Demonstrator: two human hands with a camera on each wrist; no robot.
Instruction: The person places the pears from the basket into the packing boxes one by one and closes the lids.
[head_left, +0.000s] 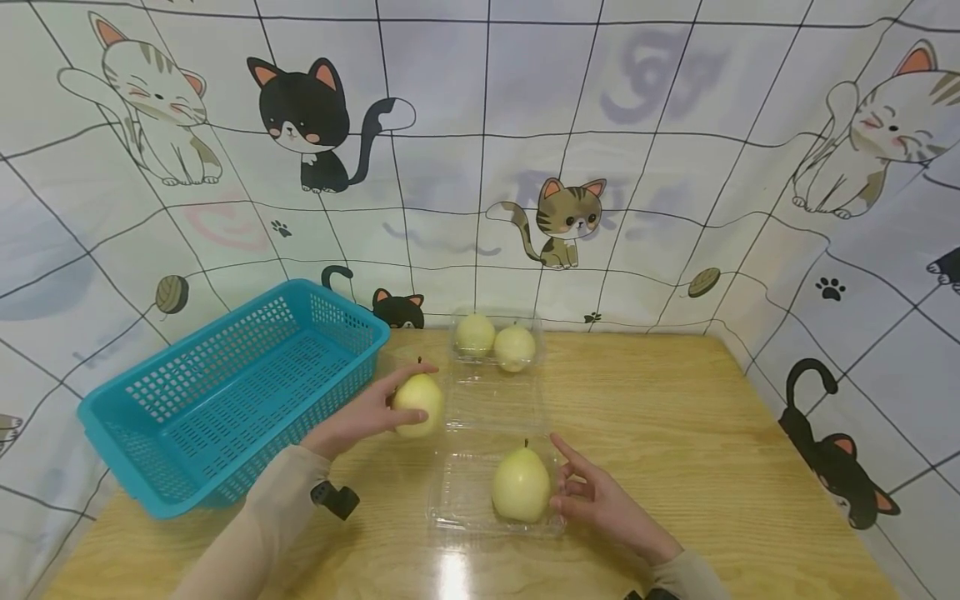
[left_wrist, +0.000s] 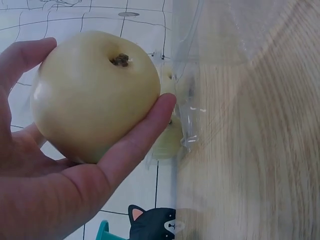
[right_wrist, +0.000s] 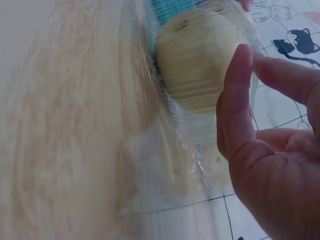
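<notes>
My left hand holds a pale yellow-green pear, stem up, with thumb and fingers spread round its sides. The pear fills much of the left wrist view. An open clear plastic clamshell box lies on the table. Another pear sits upright in its near half, toward the right. At that half's right edge, my right hand pinches the thin wall between thumb and curled fingers, with the index finger pointing forward. Two pears are in the box's far part, against the wall.
A teal plastic basket stands at an angle on the left of the wooden table. Behind the table hangs a white grid-patterned cloth with cartoon cats, which also covers the sides.
</notes>
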